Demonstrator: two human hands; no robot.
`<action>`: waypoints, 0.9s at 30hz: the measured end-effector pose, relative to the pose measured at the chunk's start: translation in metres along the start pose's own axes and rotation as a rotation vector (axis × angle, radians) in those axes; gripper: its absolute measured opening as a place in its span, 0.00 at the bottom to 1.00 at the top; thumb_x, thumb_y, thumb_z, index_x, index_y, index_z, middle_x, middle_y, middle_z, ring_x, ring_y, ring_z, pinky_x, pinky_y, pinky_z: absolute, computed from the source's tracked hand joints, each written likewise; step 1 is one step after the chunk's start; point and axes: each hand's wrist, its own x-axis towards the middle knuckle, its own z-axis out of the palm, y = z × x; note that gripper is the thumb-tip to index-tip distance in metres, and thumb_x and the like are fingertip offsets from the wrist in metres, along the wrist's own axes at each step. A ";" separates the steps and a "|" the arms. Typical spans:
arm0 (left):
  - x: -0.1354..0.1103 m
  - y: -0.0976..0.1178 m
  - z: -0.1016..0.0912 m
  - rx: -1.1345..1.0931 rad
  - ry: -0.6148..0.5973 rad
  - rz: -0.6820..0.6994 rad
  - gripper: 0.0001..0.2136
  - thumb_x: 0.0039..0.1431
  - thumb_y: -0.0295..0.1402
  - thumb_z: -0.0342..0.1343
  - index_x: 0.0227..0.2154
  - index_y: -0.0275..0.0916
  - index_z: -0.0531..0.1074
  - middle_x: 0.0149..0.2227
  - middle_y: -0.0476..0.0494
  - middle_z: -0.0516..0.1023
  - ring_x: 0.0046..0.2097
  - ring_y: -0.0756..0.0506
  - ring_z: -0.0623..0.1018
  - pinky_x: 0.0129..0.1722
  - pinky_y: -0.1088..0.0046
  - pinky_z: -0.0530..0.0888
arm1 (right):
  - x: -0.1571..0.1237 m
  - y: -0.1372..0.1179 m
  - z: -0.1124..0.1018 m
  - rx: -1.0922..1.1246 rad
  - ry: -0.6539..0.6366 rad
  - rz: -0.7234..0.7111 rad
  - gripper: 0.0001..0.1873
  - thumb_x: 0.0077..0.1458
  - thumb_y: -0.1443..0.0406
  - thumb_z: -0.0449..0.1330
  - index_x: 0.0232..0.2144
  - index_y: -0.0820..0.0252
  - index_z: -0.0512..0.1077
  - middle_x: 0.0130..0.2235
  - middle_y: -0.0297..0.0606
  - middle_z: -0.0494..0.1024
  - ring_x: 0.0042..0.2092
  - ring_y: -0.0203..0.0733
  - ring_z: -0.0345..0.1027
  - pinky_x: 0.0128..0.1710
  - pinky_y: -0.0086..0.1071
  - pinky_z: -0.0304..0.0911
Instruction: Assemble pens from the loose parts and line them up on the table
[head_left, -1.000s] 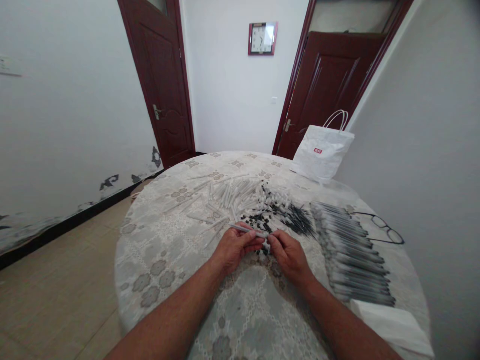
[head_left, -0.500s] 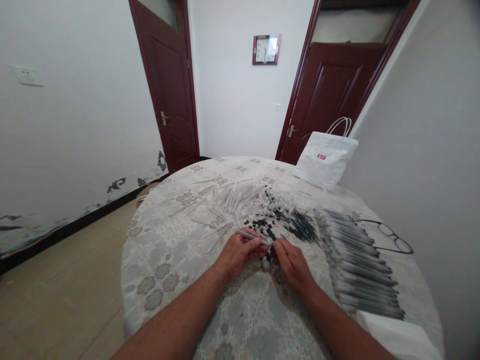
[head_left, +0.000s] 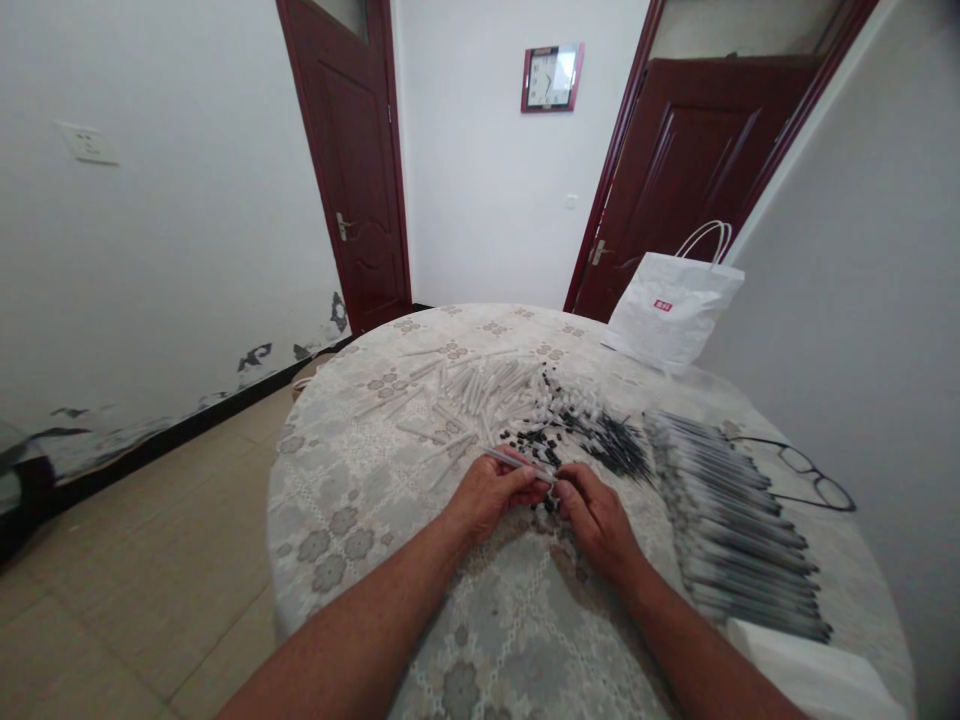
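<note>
My left hand (head_left: 491, 495) is closed around a clear pen barrel (head_left: 504, 457), which slants down to the right. At the barrel's right end, the fingers of my right hand (head_left: 596, 512) are pinched together; any small part between them is hidden. Just beyond my hands lie small black pen parts (head_left: 534, 445) and a bundle of thin dark refills (head_left: 619, 447). Behind these are whitish small parts (head_left: 576, 393) and a loose pile of clear barrels (head_left: 476, 388). To the right, pens (head_left: 742, 535) with dark ends are laid side by side in a long row.
A patterned cloth covers the round table (head_left: 360, 600). Black-framed glasses (head_left: 814, 475) lie right of the pen row. A white paper bag (head_left: 671, 310) stands at the back right, and a white object (head_left: 814, 670) sits at the near right edge.
The view has shifted slightly, so the scene sits further right. My right fingers have changed their bend a little at the barrel's end. My left hand keeps its grip.
</note>
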 end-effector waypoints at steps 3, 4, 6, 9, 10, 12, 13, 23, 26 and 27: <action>-0.001 0.001 0.001 -0.004 -0.004 0.010 0.14 0.51 0.36 0.68 0.34 0.35 0.69 0.38 0.38 0.82 0.37 0.45 0.82 0.41 0.65 0.79 | 0.000 -0.002 0.000 -0.030 0.031 -0.025 0.11 0.63 0.57 0.55 0.42 0.57 0.69 0.33 0.35 0.75 0.33 0.40 0.68 0.35 0.31 0.61; -0.001 0.001 0.001 -0.004 -0.005 0.011 0.14 0.51 0.36 0.68 0.34 0.35 0.69 0.38 0.38 0.82 0.37 0.44 0.82 0.42 0.65 0.78 | 0.000 -0.003 0.000 -0.044 0.034 -0.026 0.11 0.63 0.57 0.55 0.40 0.57 0.69 0.33 0.35 0.75 0.33 0.40 0.68 0.34 0.31 0.60; -0.001 0.002 0.001 -0.003 0.000 0.008 0.14 0.51 0.35 0.68 0.34 0.36 0.69 0.37 0.38 0.82 0.37 0.44 0.82 0.42 0.64 0.78 | 0.000 -0.003 0.000 -0.058 0.019 -0.021 0.11 0.64 0.57 0.53 0.38 0.57 0.70 0.31 0.34 0.74 0.32 0.40 0.67 0.34 0.31 0.59; -0.001 0.002 0.002 -0.007 0.011 -0.002 0.15 0.49 0.36 0.69 0.33 0.36 0.69 0.36 0.39 0.82 0.36 0.44 0.82 0.41 0.64 0.78 | 0.000 -0.003 -0.001 -0.048 -0.015 -0.015 0.13 0.66 0.56 0.51 0.37 0.56 0.70 0.30 0.34 0.74 0.32 0.40 0.67 0.33 0.31 0.58; -0.001 0.002 0.002 -0.005 0.012 -0.002 0.15 0.49 0.36 0.69 0.33 0.36 0.69 0.36 0.39 0.82 0.36 0.44 0.82 0.41 0.65 0.78 | 0.000 -0.002 -0.001 -0.045 -0.025 -0.013 0.14 0.67 0.56 0.50 0.35 0.56 0.70 0.29 0.34 0.74 0.32 0.40 0.67 0.33 0.31 0.58; -0.001 0.002 0.002 0.004 0.011 -0.002 0.15 0.49 0.36 0.69 0.33 0.36 0.69 0.36 0.39 0.82 0.35 0.45 0.82 0.40 0.65 0.78 | 0.000 -0.001 -0.001 -0.043 -0.040 -0.009 0.17 0.67 0.55 0.48 0.31 0.56 0.69 0.28 0.34 0.73 0.31 0.40 0.67 0.32 0.31 0.57; 0.000 0.002 0.002 0.006 0.009 -0.001 0.15 0.50 0.36 0.69 0.33 0.36 0.69 0.36 0.39 0.82 0.35 0.45 0.82 0.40 0.65 0.78 | 0.000 -0.001 -0.001 -0.041 -0.046 -0.009 0.18 0.68 0.55 0.47 0.30 0.56 0.68 0.27 0.34 0.72 0.31 0.40 0.66 0.32 0.31 0.57; 0.002 -0.001 -0.002 -0.005 0.004 0.018 0.15 0.50 0.37 0.69 0.33 0.36 0.70 0.36 0.39 0.81 0.36 0.45 0.82 0.42 0.64 0.78 | -0.001 -0.004 -0.002 -0.065 -0.011 -0.024 0.13 0.66 0.56 0.51 0.34 0.56 0.69 0.30 0.34 0.73 0.33 0.40 0.66 0.33 0.31 0.58; 0.002 -0.001 -0.002 -0.004 -0.003 0.014 0.15 0.49 0.36 0.69 0.33 0.36 0.70 0.35 0.40 0.81 0.35 0.45 0.82 0.42 0.64 0.78 | -0.001 -0.003 -0.002 -0.057 -0.032 -0.025 0.18 0.68 0.57 0.48 0.28 0.56 0.67 0.26 0.33 0.70 0.30 0.39 0.64 0.31 0.31 0.57; 0.002 0.000 -0.001 0.000 -0.004 0.015 0.15 0.49 0.37 0.69 0.33 0.36 0.70 0.35 0.40 0.81 0.35 0.45 0.82 0.42 0.64 0.79 | -0.001 -0.003 -0.001 -0.049 -0.029 -0.029 0.17 0.68 0.57 0.48 0.29 0.56 0.67 0.27 0.33 0.70 0.30 0.39 0.64 0.31 0.31 0.57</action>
